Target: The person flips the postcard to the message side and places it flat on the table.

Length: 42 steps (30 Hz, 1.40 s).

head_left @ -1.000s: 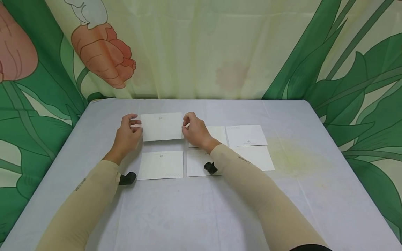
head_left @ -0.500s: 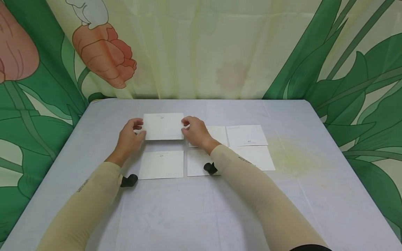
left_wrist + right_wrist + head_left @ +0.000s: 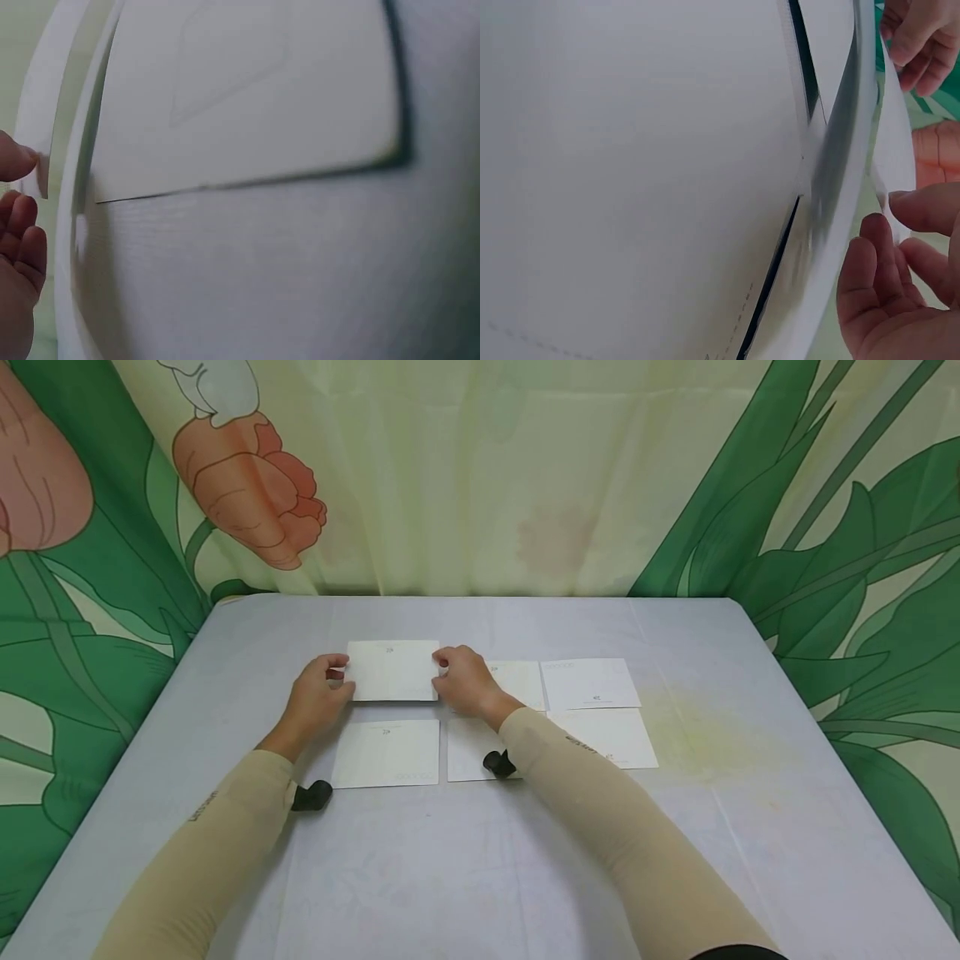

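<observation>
Both hands hold a white postcard (image 3: pixel 392 671) by its short sides, just above the far left of the table. My left hand (image 3: pixel 313 703) pinches the left edge, and my right hand (image 3: pixel 467 683) pinches the right edge. In the left wrist view that postcard (image 3: pixel 45 82) appears nearly edge-on beside the left hand (image 3: pixel 19 247). The right wrist view shows it as a thin curved strip (image 3: pixel 896 142) between both hands. Directly nearer lies another postcard (image 3: pixel 386 754) with a small printed mark at its top and faint boxes at its lower right.
Several more postcards lie in two rows to the right, among them a far one (image 3: pixel 590 684) and a near one (image 3: pixel 618 739). My right forearm partly covers some. A white cloth covers the table (image 3: pixel 420 877), and a printed curtain (image 3: pixel 480 485) hangs behind it.
The held postcard has shifted slightly right and come down a little toward me. My left hand has moved right and nearer with it; my right hand has lowered slightly.
</observation>
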Each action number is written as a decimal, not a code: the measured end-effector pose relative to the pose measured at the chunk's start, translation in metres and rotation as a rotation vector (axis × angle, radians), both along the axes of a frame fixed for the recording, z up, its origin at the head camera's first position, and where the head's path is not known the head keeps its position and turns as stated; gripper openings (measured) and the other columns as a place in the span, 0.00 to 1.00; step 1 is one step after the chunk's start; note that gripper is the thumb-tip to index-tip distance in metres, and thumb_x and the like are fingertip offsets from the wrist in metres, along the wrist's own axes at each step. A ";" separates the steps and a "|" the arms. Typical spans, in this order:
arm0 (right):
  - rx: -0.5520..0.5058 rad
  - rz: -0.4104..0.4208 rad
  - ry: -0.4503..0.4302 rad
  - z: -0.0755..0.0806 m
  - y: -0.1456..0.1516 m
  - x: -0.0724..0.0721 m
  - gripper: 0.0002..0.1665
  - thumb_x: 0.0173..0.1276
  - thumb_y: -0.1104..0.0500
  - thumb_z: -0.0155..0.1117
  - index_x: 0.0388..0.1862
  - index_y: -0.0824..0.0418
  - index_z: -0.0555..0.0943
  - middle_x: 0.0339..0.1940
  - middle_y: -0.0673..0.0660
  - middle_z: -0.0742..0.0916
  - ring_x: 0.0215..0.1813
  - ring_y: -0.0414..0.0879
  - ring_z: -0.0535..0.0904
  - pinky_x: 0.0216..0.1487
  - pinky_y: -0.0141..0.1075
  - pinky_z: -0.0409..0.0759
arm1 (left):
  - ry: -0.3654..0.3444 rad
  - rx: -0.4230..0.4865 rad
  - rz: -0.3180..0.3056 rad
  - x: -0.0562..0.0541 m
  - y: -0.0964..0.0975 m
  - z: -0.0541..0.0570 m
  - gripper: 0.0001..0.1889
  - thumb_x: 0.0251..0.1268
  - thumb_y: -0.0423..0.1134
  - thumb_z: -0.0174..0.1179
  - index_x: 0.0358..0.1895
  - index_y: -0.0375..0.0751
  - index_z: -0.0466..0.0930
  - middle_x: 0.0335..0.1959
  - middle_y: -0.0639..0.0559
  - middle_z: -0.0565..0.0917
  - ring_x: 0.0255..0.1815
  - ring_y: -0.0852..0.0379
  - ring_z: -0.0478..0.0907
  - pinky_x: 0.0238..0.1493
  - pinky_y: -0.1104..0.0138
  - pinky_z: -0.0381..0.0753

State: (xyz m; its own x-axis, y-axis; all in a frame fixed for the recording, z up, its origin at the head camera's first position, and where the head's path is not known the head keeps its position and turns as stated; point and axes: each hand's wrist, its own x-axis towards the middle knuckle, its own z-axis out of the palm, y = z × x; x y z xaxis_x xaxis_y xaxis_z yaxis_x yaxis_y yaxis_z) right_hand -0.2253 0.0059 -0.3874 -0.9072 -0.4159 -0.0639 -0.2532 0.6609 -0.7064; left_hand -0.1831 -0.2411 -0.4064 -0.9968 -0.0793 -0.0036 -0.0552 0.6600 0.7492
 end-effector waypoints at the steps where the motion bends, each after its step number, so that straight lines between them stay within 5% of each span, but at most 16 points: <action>1: 0.013 0.003 -0.006 0.000 0.000 0.000 0.29 0.69 0.67 0.57 0.70 0.68 0.72 0.62 0.64 0.78 0.56 0.50 0.74 0.61 0.39 0.73 | -0.013 -0.004 -0.009 0.000 0.000 -0.001 0.25 0.70 0.31 0.55 0.68 0.26 0.65 0.64 0.32 0.70 0.63 0.38 0.69 0.63 0.48 0.70; 10: 0.100 0.027 -0.036 -0.004 -0.003 0.001 0.31 0.71 0.65 0.59 0.72 0.69 0.68 0.68 0.66 0.74 0.70 0.52 0.68 0.70 0.41 0.67 | -0.096 -0.006 -0.033 0.001 -0.002 -0.006 0.27 0.71 0.33 0.56 0.70 0.28 0.62 0.66 0.33 0.69 0.68 0.38 0.66 0.68 0.48 0.65; 22: 0.162 0.069 -0.062 -0.008 -0.002 0.001 0.32 0.71 0.63 0.61 0.72 0.68 0.69 0.69 0.65 0.74 0.74 0.53 0.66 0.72 0.41 0.64 | -0.152 0.022 -0.064 -0.003 -0.011 -0.011 0.30 0.70 0.37 0.56 0.71 0.29 0.61 0.66 0.34 0.69 0.68 0.39 0.67 0.70 0.50 0.63; 42: 0.201 0.117 -0.094 -0.013 -0.001 -0.003 0.35 0.70 0.61 0.61 0.75 0.67 0.66 0.66 0.66 0.74 0.63 0.50 0.69 0.71 0.41 0.64 | -0.132 0.017 -0.079 -0.002 -0.020 -0.013 0.21 0.73 0.31 0.51 0.66 0.26 0.65 0.61 0.33 0.74 0.64 0.39 0.70 0.67 0.50 0.67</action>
State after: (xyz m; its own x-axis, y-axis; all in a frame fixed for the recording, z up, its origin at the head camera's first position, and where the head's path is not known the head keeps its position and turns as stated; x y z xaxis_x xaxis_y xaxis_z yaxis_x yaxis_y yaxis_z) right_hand -0.2278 0.0052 -0.4006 -0.8399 -0.4877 -0.2382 -0.2752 0.7609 -0.5877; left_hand -0.1849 -0.2607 -0.4195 -0.9908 0.0003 -0.1354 -0.1023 0.6537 0.7498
